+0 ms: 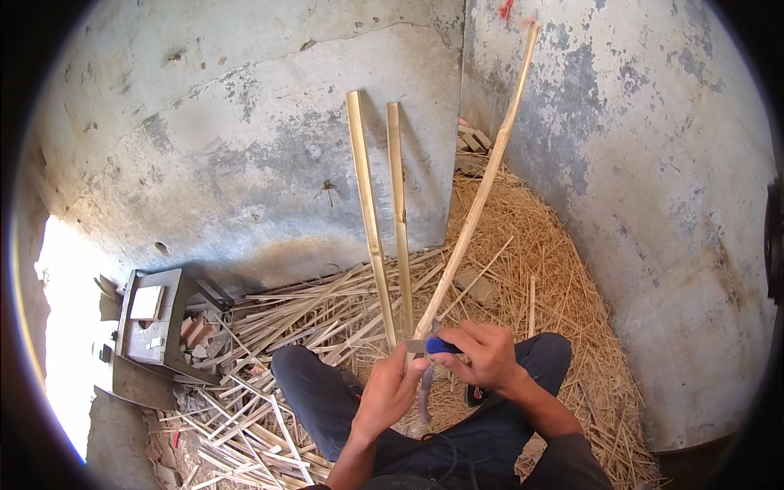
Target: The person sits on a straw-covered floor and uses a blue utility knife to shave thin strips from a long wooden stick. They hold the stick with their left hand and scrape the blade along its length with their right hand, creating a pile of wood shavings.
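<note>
A long split bamboo strip (474, 216) slants from between my hands up toward the far right wall. My right hand (483, 356) is closed on the blue handle of a knife (442, 345). Its short grey blade lies across the strip's lower end. My left hand (390, 394) is closed at that same end, its thumb close to the blade. The fingers' exact hold there is partly hidden. Between my knees, below the blade, a dark curved tool or handle (425, 396) shows in part; I cannot tell what it is.
Two more split bamboo lengths (365, 188) (398, 188) lean on the back wall (245, 122). Thin strips (327, 302) lie heaped at the left, and curly shavings (543, 237) cover the floor at the right. A worn wooden stool (167, 347) stands at the left.
</note>
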{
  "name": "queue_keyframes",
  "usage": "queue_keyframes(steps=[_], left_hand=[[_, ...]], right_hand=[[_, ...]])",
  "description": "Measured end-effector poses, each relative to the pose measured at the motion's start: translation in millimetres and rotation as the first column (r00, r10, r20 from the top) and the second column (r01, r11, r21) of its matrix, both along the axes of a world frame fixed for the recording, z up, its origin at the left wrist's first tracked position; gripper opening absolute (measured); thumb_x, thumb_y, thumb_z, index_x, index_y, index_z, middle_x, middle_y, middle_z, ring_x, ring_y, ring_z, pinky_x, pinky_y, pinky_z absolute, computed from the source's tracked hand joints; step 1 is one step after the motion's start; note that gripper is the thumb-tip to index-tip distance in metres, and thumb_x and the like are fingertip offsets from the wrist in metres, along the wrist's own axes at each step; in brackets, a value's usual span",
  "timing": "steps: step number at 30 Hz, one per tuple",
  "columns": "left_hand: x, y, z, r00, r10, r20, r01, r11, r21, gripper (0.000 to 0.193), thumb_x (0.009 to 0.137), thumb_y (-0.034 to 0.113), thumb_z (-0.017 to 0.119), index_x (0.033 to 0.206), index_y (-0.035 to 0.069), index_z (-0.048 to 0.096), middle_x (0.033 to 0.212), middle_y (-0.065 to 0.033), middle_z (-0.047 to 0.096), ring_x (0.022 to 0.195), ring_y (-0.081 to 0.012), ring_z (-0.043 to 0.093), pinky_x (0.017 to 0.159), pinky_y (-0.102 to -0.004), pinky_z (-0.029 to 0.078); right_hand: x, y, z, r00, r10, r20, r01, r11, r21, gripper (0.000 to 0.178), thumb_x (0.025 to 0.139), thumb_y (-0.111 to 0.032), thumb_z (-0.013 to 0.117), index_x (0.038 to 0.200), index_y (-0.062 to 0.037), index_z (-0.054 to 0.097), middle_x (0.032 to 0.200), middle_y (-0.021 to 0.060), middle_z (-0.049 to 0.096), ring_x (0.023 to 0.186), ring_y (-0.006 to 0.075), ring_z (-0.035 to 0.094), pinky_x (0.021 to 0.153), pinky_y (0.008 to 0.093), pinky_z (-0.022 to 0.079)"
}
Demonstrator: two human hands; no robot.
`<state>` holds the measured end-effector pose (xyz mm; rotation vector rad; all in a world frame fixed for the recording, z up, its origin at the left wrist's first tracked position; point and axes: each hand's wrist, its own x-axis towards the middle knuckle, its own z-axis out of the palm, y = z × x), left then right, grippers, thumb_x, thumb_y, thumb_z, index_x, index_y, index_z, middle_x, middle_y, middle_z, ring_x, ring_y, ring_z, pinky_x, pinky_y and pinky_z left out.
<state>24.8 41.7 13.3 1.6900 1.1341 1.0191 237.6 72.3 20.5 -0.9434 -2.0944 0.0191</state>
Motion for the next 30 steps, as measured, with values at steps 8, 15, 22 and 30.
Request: queue_keyframes(steps=[8, 15, 22, 30], left_hand=[[8.9, -3.0, 3.9, 0.987, 0.122, -0.103, -0.116, 0.991, 0.064, 0.032, 0.112, 0.028, 0.058, 0.112, -0.004, 0.059, 0.071, -0.0255, 0.062, 0.068, -0.0499, 0.063, 0.061, -0.0509, 0.047], [10.1, -6.6, -0.9, 0.966, 0.157, -0.206, -0.158, 0.987, 0.009, 0.030, 0.112, 0.026, 0.055, 0.101, -0.002, 0.055, 0.073, -0.0281, 0.062, 0.072, -0.0530, 0.063, 0.062, -0.0561, 0.045], [4.1, -17.1, -18.9, 0.994, 0.066, -0.090, -0.071, 0.996, -0.048, 0.038, 0.116, 0.030, 0.046, 0.098, -0.002, 0.057, 0.068, -0.0179, 0.056, 0.062, -0.0369, 0.058, 0.060, -0.0467, 0.045], [8.0, -5.5, -9.6, 1.000, 0.009, -0.007, -0.010, 0.997, -0.074, 0.044, 0.118, 0.035, 0.042, 0.101, -0.001, 0.059, 0.066, -0.0115, 0.054, 0.060, -0.0259, 0.055, 0.060, -0.0411, 0.045]], right_hand=[[-6.1, -3.0, 2.4, 0.998, -0.051, 0.025, 0.050, 0.998, 0.040, 0.031, 0.093, -0.039, 0.080, 0.108, -0.0113, 0.077, 0.078, 0.0021, 0.067, 0.058, 0.0197, 0.065, 0.052, 0.0342, 0.050], [9.5, 16.9, 4.2, 0.966, -0.224, -0.127, 0.233, 0.970, 0.062, 0.028, 0.095, -0.035, 0.080, 0.104, -0.0082, 0.077, 0.078, 0.0069, 0.070, 0.060, 0.0240, 0.067, 0.055, 0.0366, 0.052], [42.4, 42.6, 14.3, 0.931, -0.273, -0.243, 0.278, 0.961, -0.015, 0.033, 0.098, -0.036, 0.078, 0.102, -0.0031, 0.076, 0.086, 0.0139, 0.075, 0.068, 0.0269, 0.073, 0.059, 0.0367, 0.056], [5.1, 7.3, -16.2, 0.998, -0.023, -0.063, 0.025, 1.000, 0.019, 0.036, 0.095, -0.041, 0.079, 0.100, -0.0047, 0.076, 0.077, 0.0082, 0.069, 0.059, 0.0249, 0.067, 0.053, 0.0354, 0.051]])
